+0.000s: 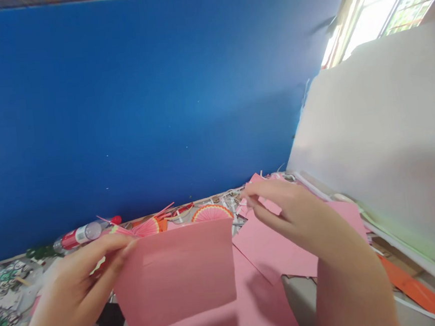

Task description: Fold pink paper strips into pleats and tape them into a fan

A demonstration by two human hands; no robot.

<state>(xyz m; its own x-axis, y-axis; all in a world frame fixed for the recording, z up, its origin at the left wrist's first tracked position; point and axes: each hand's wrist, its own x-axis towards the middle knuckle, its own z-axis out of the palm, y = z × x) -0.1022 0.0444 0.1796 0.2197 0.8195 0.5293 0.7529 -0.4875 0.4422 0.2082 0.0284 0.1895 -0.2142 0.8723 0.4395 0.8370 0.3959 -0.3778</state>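
A pink sheet of paper hangs tilted in front of me, its upper left corner pinched between the thumb and fingers of my left hand. My right hand is off to the right of that sheet, above other pink sheets. Its fingers are bent, with a gap between thumb and forefinger, and I see nothing held in them. Below the held sheet lies another pink sheet. Behind its top edge show a pleated pink paper fan with an orange and yellow rim and a second such fan.
A tall blue board stands across the back, and a white panel rises on the right. A plastic bottle with a red cap lies at left. Paper scraps line the board's foot. An orange strip lies at lower right.
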